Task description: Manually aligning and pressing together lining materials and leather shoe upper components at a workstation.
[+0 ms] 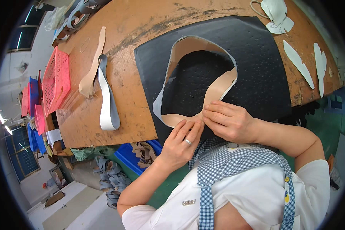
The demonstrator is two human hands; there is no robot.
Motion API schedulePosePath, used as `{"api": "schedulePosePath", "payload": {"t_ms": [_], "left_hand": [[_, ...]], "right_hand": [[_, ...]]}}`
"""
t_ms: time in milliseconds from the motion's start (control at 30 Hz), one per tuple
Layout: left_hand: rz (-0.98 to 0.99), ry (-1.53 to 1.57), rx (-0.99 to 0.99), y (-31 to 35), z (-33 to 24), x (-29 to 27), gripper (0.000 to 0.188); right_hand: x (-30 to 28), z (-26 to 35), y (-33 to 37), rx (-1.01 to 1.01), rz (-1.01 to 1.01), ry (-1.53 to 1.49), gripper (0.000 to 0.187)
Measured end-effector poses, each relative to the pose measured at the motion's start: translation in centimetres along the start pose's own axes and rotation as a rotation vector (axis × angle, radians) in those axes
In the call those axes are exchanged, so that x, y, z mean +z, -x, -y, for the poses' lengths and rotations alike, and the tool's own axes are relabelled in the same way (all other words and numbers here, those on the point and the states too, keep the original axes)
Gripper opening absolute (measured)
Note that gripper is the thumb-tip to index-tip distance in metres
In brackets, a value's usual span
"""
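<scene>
A long tan strip point(218, 87), seemingly leather with a pale grey outer side, stands on edge in a large loop on the black mat point(262, 76). My left hand point(182, 141) pinches the strip near the mat's front edge, its fingers closed and a ring on one of them. Right beside it, my right hand point(230, 120) presses its closed fingers on the same strip, where two stretches of it come together. The fingertips of both hands nearly touch. What lies under them is hidden.
Left of the mat, a tan strip point(96, 65) and a folded white-and-grey strip point(108, 111) lie on the wooden table point(132, 128). A pink basket point(57, 82) stands at the left edge. White flat pieces point(298, 63) lie to the right. A blue crate point(128, 161) is below the table.
</scene>
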State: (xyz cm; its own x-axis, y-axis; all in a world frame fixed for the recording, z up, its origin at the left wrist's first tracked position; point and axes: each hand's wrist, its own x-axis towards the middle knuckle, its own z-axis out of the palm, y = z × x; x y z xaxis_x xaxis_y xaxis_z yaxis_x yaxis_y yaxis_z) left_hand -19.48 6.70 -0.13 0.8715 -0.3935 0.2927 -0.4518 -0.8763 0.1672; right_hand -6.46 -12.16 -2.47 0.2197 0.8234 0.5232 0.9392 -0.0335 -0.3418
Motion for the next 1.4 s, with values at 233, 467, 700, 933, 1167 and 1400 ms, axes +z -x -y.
{"api": "schedulePosePath", "payload": {"t_ms": [233, 467, 700, 933, 1167, 1400], "left_hand": [[-0.117, 0.07, -0.132, -0.6, 0.5, -0.4, 0.025], [-0.187, -0.006, -0.142, -1.4, 1.3, 0.7, 0.02], [-0.287, -0.022, -0.103, -1.9, 0.9, 0.4, 0.019], [-0.433, -0.074, -0.056, -2.5, 0.8, -0.6, 0.024], [-0.454, -0.029, -0.043, -2.7, 1.5, -0.8, 0.023], [-0.418, -0.006, -0.025, -4.0, 0.8, -1.3, 0.022]], "right_hand": [[-1.6, -0.6, -1.1, 0.01, 0.069, -0.056, 0.032], [-0.9, -1.2, -1.3, -0.003, 0.09, -0.024, 0.023], [-0.4, -1.0, -1.6, -0.052, -0.076, -0.072, 0.016], [-2.0, -0.3, -2.9, -0.121, -0.275, 0.024, 0.015], [-2.5, -1.0, -2.5, -0.103, -0.284, 0.046, 0.018], [-2.9, -1.3, -2.6, -0.188, -0.291, 0.106, 0.019]]}}
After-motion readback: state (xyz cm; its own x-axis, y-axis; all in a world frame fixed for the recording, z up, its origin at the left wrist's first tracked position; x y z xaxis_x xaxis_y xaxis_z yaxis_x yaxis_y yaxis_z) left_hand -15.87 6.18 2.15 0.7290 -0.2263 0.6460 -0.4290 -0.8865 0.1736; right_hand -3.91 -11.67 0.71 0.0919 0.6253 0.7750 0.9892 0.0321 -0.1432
